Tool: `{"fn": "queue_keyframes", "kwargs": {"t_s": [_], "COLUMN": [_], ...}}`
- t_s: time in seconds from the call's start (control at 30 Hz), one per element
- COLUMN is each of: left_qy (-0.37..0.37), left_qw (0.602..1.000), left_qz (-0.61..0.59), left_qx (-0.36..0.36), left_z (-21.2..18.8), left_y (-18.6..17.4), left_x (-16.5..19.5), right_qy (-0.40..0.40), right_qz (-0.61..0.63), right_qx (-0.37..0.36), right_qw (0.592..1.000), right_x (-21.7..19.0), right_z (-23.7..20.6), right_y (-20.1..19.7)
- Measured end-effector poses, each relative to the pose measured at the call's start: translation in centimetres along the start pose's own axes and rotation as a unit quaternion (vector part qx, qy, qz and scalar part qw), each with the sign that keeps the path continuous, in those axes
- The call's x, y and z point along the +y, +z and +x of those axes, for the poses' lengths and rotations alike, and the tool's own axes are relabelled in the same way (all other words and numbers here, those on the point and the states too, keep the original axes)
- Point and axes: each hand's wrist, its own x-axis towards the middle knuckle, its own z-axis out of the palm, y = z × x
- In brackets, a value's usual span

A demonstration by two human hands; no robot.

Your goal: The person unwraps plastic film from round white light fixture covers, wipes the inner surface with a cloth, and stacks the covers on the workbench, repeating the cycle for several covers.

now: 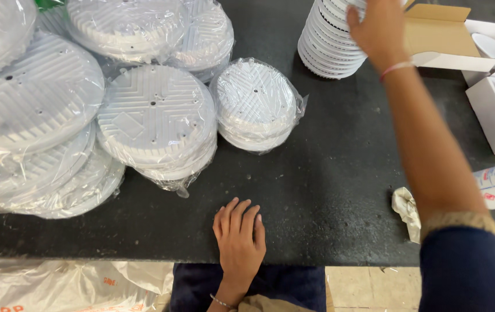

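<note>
Here, right hand (pixel 377 26) on stacked discs (pixel 327 43); bagged discs (pixel 256 104) nearby.

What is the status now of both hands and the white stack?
Left hand flat on black table, empty. Right hand on top of unwrapped white disc stack; grip unclear. Wrapped disc packs lie left, apart.

Matt ribbed white plastic discs (pixel 156 112) are being sheathed in glossy film beside the speckled matt black tabletop (pixel 328 173)
</note>
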Motion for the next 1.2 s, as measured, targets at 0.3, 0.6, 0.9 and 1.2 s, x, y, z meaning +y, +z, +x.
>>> {"fn": "queue_keyframes", "kwargs": {"t_s": [0.3, 0.6, 0.9, 1.2], "left_qy": [0.009, -0.056, -0.341, -0.279], "left_qw": [1.0, 0.987, 0.781, 0.801], "left_qz": [-0.006, -0.15, -0.514, -0.519], "left_qx": [-0.002, -0.003, 0.095, 0.105], "left_z": [-1.0, -1.2, 11.9, 11.1], "left_y": [-0.7, -1.3, 5.8, 6.4], "left_x": [0.4, 0.2, -1.7, -0.5], "right_qy": [0.436, 0.628, 0.585, 0.64], "right_qz": [0.381, 0.605, 0.707, 0.625], "right_qx": [-0.422, -0.188, -0.017, -0.093], "right_qw": [0.698, 0.453, 0.398, 0.437], "right_x": [-11.2, -13.6, -16.7, -16.4], "right_z": [-7.2, -7.4, -9.2, -12.0], "right_y": [1.1, -0.8, -3.9, -6.8]}}
